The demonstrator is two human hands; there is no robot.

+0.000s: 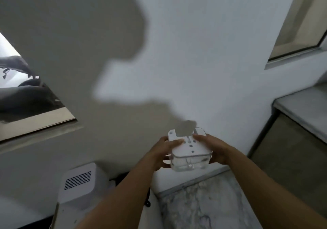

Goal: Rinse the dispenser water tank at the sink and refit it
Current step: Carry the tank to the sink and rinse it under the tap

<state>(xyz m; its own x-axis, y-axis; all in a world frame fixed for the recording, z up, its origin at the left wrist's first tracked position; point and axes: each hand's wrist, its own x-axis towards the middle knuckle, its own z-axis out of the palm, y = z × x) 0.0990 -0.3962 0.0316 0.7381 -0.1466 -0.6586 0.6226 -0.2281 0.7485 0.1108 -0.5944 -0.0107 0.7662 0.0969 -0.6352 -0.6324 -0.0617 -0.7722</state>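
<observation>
The water tank is a clear plastic box with a white lid, held up in front of a white wall. My left hand grips its left side with the thumb on the lid. My right hand holds the right side, fingers over the lid's far edge. A thin white tube shows through the clear lower wall. The white dispenser body, with a slotted vent, stands below and to the left of the tank. No sink is in view.
A marble counter lies under my right forearm. A second ledge juts out at the right. A window opening is at the left, another recess at the upper right. A dark cable hangs beside the dispenser.
</observation>
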